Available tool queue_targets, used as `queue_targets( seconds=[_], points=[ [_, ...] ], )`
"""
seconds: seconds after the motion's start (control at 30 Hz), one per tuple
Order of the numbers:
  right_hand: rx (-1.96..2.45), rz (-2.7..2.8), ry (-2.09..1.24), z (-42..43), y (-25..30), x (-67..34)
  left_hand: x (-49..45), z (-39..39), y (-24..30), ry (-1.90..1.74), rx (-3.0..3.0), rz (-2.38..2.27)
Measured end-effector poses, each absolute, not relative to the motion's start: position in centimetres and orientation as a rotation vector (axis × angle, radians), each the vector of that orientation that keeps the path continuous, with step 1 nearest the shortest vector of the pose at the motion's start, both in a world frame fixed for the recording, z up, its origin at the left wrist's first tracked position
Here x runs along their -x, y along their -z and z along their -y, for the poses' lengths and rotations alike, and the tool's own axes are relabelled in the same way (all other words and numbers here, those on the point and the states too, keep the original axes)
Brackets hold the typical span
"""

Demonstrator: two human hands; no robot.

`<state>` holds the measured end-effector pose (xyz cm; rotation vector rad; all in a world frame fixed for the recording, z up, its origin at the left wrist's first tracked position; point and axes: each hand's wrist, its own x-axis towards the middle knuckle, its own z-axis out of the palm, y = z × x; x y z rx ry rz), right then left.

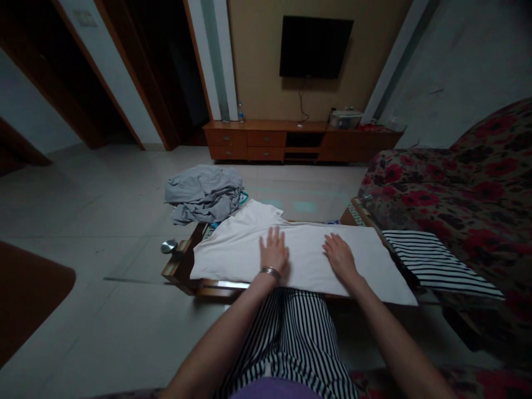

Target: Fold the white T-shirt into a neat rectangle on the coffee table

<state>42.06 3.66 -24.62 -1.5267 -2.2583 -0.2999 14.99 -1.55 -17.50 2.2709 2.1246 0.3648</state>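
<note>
A white garment (233, 252) lies spread flat across a low wooden table (178, 271) in front of me. My left hand (273, 249) rests palm down on the middle of the cloth, fingers stretched out, a metal bracelet at the wrist. My right hand (339, 256) lies flat on the cloth a little to the right, fingers also extended. Neither hand grips anything. My knees in striped trousers (291, 332) sit just below the table's near edge.
A crumpled grey garment heap (203, 194) covers the table's far left end. A folded black-and-white striped cloth (436, 263) lies on the flowered sofa (469, 188) at right. A small round metal object (168, 246) sits by the table's left corner. A TV cabinet (291, 141) stands against the far wall.
</note>
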Motion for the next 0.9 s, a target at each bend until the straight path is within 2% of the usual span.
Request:
queue_targets(
  seconds=[0.1, 0.2, 0.7, 0.9],
  points=[
    [1.551, 2.208, 0.241, -4.3, 25.8, -39.3, -20.4, 1.7, 20.2, -0.292, -2.332, -1.939],
    [1.529, 2.222, 0.229, -4.5, 27.1, -39.7, -19.8, 2.9, 22.0, -0.242, -2.338, -1.911],
    [1.471, 2.245, 0.221, -4.8, 28.2, -40.8, 3.1, 10.0, 20.4, -0.059, -1.863, -2.598],
    [1.505, 2.280, 0.270, -4.8, 28.4, -40.8, 7.7, 11.6, 19.7, -0.277, -1.644, -2.772]
  ],
)
